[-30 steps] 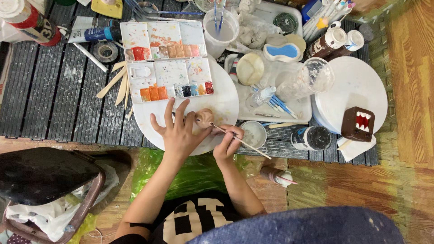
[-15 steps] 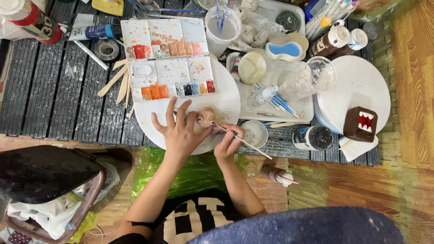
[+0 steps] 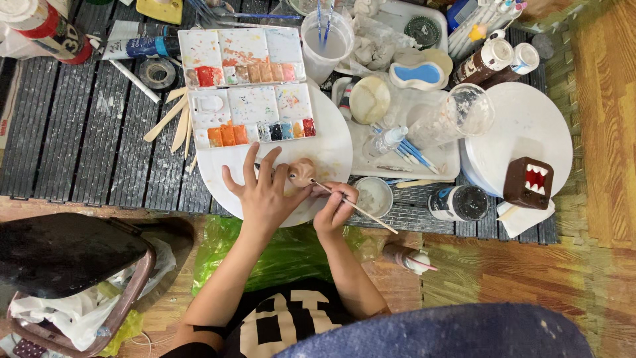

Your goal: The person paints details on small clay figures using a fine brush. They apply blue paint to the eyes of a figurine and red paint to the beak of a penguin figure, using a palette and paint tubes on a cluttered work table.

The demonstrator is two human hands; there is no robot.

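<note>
Your left hand [image 3: 265, 192] lies spread on the white round board [image 3: 331, 142], fingers wide, fingertips pinning a small tan clay figure [image 3: 303, 171] at 1 o'clock of the palm. Your right hand [image 3: 333, 207] is pinched narrow on a thin brush [image 3: 354, 207]. The brush's long axis runs from 10 o'clock, tip at the figure, to 4 o'clock, where the tail end passes over the slat table edge. I can't tell whether the tip touches the clay.

Edges: the figure sits on the lower half of the board, near its 6 o'clock rim. The paint palette [image 3: 248, 86] overlaps the board at 11 o'clock, its lower row of wells just above your left fingertips. That leaves little room upward. A small glass dish [image 3: 373, 195] sits just beside your right knuckles at 3 o'clock. A white tray [image 3: 437, 156] of brushes and a tipped glass [image 3: 457, 116] crowd 2 o'clock. Open board remains at 1 o'clock of the figure and left of your left thumb side.

Surface: the dark slatted table [image 3: 79, 146] is paint-flecked. Wooden sticks [image 3: 173, 122] lie at 9 o'clock of the board. A second white disc [image 3: 523, 126] at far 3 o'clock carries a brown block figure [image 3: 528, 182]. A green plastic sheet [image 3: 291, 252] and wood floor [image 3: 603, 99] lie below and to the right.
</note>
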